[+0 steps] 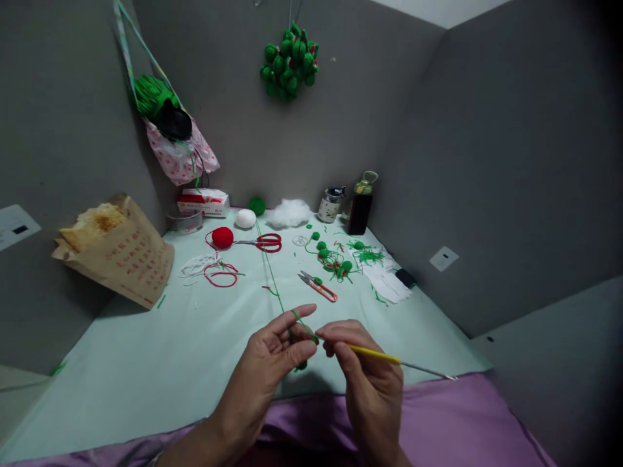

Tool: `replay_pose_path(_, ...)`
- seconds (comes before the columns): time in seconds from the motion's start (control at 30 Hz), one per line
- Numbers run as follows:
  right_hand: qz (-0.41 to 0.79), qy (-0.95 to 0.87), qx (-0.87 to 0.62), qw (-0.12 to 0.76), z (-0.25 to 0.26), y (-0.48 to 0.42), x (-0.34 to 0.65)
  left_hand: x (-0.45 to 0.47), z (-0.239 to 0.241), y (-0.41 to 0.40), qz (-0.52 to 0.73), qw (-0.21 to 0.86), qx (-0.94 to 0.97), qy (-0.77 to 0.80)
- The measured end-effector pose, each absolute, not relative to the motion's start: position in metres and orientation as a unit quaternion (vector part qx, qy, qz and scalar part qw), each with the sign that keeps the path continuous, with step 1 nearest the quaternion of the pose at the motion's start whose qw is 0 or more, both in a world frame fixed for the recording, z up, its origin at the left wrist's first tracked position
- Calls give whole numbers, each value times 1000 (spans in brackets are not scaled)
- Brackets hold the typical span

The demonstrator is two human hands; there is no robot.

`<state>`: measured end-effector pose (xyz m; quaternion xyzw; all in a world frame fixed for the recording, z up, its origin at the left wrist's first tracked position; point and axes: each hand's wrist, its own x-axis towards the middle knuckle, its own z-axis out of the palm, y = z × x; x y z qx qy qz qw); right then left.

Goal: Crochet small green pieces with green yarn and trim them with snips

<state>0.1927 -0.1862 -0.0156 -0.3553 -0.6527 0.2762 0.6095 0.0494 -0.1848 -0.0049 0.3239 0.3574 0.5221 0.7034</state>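
Between thumb and fingers, my left hand (267, 370) pinches a small piece of green crochet work (302, 365), mostly hidden by the fingers. Green yarn (272, 275) loops over the raised index finger and runs back to a green yarn ball (257, 206) at the rear of the table. My right hand (365, 376) is closed round a crochet hook (374, 353) with a yellow grip and metal ends. The hook's front tip meets the green piece at my left fingertips; its other end points right.
Orange thread snips (318, 287) lie ahead of my hands, with red-handled scissors (267, 242) farther back. Small green crocheted balls (322, 250) and a white glove (387, 283) are right. A paper bag with bread (121, 259) stands left; a dark bottle (360, 207) stands back right.
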Motion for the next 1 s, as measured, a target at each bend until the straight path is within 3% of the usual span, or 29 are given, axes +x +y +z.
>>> replay_pose_path(0.2, 40, -765, -326, 554, -25, -188, 199, 50, -6, -182, 518, 761, 235, 312)
replay_pose_path(0.3, 159, -689, -354, 612, -22, -187, 204, 48, -8, -181, 496, 788, 209, 299)
replay_pose_path(0.4, 260, -616, -377, 641, -20, -186, 202, 50, -8, -181, 526, 744, 252, 327)
replay_pose_path(0.5, 152, -679, -380, 609, -25, -187, 195, 55, -8, -182, 550, 700, 300, 343)
replay_pose_path(0.6, 54, -707, -357, 608, -30, -187, 194, 55, -7, -181, 516, 751, 267, 315)
replay_pose_path(0.8, 278, -572, -369, 678, -22, -180, 204, 50, 0, -177, 505, 744, 291, 328)
replay_pose_path(1.0, 310, -613, -355, 634, -15, -178, 195, 53, -2, -178, 486, 726, 339, 348)
